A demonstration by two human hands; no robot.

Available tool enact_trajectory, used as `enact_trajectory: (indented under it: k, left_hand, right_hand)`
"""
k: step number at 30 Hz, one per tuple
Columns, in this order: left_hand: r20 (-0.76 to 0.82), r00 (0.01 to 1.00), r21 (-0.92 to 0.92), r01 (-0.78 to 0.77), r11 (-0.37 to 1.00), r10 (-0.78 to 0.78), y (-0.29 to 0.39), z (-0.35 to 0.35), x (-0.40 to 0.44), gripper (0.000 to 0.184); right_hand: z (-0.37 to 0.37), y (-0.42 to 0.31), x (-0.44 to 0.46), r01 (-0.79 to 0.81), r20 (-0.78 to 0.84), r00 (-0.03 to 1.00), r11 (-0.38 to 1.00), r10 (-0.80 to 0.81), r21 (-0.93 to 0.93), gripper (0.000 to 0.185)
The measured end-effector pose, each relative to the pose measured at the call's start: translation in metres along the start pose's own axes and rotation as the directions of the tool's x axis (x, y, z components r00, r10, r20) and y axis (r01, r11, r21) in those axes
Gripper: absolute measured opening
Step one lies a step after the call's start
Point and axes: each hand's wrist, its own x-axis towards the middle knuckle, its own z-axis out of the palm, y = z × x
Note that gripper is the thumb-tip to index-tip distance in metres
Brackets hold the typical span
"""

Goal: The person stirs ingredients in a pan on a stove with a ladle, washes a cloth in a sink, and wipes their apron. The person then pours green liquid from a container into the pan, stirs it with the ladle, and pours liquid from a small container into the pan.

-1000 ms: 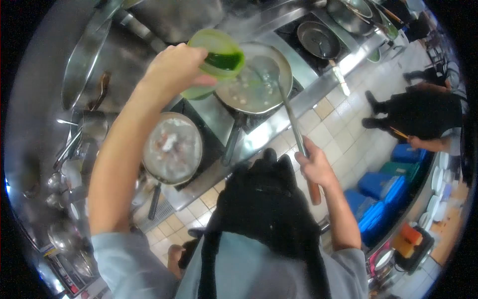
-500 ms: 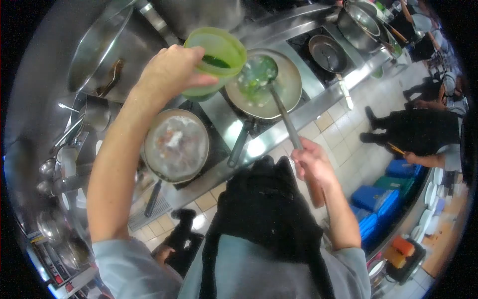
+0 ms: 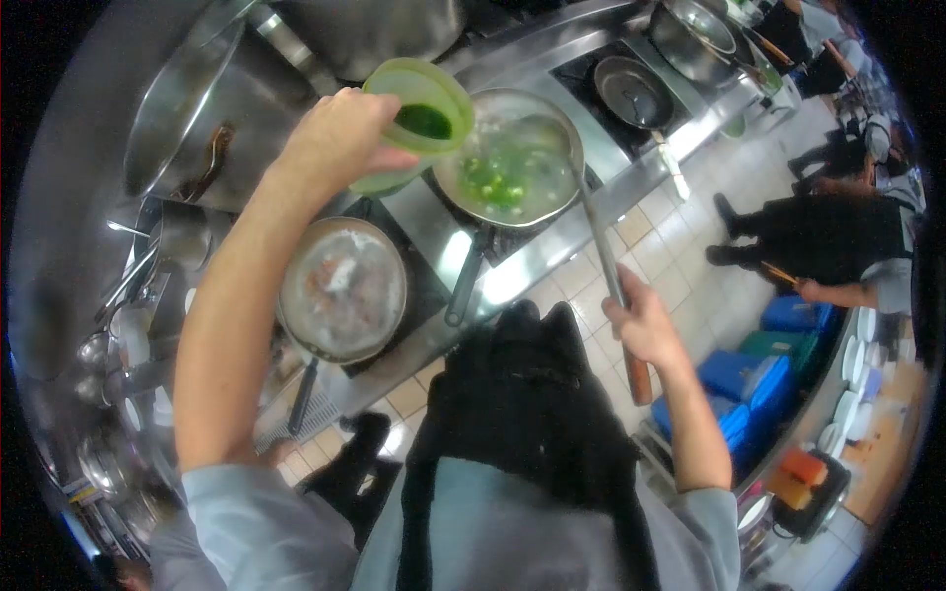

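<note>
My left hand grips a green plastic container, tilted toward the upper pan, with dark green contents inside. Below and right of it, a light-coloured pan holds cloudy liquid and bright green pieces. My right hand is closed around the long handle of a ladle; its bowl is in the pan, blurred under the liquid. Nearer my left forearm, a second pan holds foamy white liquid with pinkish pieces.
A small dark pan sits on the far burner. Large steel pots stand at the upper left. Co-workers stand at the right beyond the tiled floor, near blue bins. Another person is partly visible at the lower left.
Green pieces now float in the upper pan, which held few a second ago. The ladle has swept through the liquid toward the pan's right side. The container stays tilted in my left hand.
</note>
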Motion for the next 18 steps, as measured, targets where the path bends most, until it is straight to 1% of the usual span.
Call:
enact_trajectory:
  k: [1,3,4,5,6,7,8,10,11,13,14,16,17,18]
  left_hand:
    - [0.001,1.000,0.000,-0.001,1.000,0.001,-0.001,0.003,0.001,0.048]
    - [-0.038,0.999,0.004,-0.001,1.000,0.001,-0.001,0.007,0.002,0.048]
    - [-0.036,0.999,0.003,-0.002,1.000,0.002,0.001,0.007,0.003,0.048]
    - [-0.001,0.999,0.004,0.038,0.999,-0.038,0.003,0.005,0.004,0.048]
    - [0.034,0.996,0.006,0.076,0.997,-0.076,0.006,0.004,0.005,0.048]
    - [0.036,0.997,0.005,0.074,0.997,-0.074,0.009,0.002,0.005,0.048]
    - [0.044,0.995,0.017,0.087,0.996,-0.088,0.012,0.001,0.005,0.049]
    - [0.055,0.993,0.030,0.100,0.995,-0.102,0.014,0.002,0.005,0.049]
    - [0.069,0.993,0.043,0.096,0.994,-0.099,0.013,0.004,0.006,0.049]
    - [0.085,0.992,0.058,0.091,0.994,-0.096,0.013,0.006,0.008,0.048]
    - [0.103,0.991,0.061,0.079,0.995,-0.085,0.013,0.005,0.009,0.048]
    - [0.123,0.990,0.069,0.066,0.995,-0.075,0.015,0.004,0.011,0.048]
    - [0.142,0.987,0.080,0.069,0.994,-0.079,0.016,0.003,0.013,0.048]
    - [0.161,0.983,0.089,0.070,0.994,-0.084,0.018,0.002,0.014,0.048]
  right_hand:
    - [0.001,-0.010,-0.004,-0.001,0.000,1.000,1.000,0.001,0.001,0.054]
    - [0.004,-0.026,-0.012,-0.203,0.204,0.967,0.946,0.154,0.251,0.051]
    - [0.013,-0.015,-0.010,-0.191,0.217,0.969,0.906,0.114,0.378,0.052]
    - [0.015,-0.013,-0.007,-0.193,0.217,0.969,0.905,0.115,0.379,0.052]
    - [0.018,-0.013,-0.004,-0.244,0.266,0.957,0.821,0.117,0.516,0.053]
    - [0.020,-0.015,-0.002,-0.293,0.313,0.944,0.714,0.109,0.636,0.054]
    - [0.024,-0.018,-0.002,-0.294,0.312,0.944,0.713,0.110,0.637,0.054]
    - [0.032,-0.025,-0.002,-0.328,0.326,0.939,0.546,0.104,0.771,0.056]
    - [0.033,-0.023,-0.002,-0.330,0.328,0.939,0.543,0.105,0.772,0.056]
    - [0.037,-0.017,-0.001,-0.260,0.299,0.954,0.567,0.024,0.781,0.057]
    - [0.037,-0.017,-0.002,-0.261,0.302,0.953,0.564,0.023,0.783,0.057]
    - [0.033,-0.018,-0.006,-0.135,0.214,0.977,0.731,-0.016,0.669,0.060]
    - [0.031,-0.018,-0.008,-0.134,0.214,0.977,0.729,-0.019,0.672,0.060]
    - [0.028,-0.018,-0.009,-0.092,0.174,0.985,0.822,-0.009,0.562,0.061]
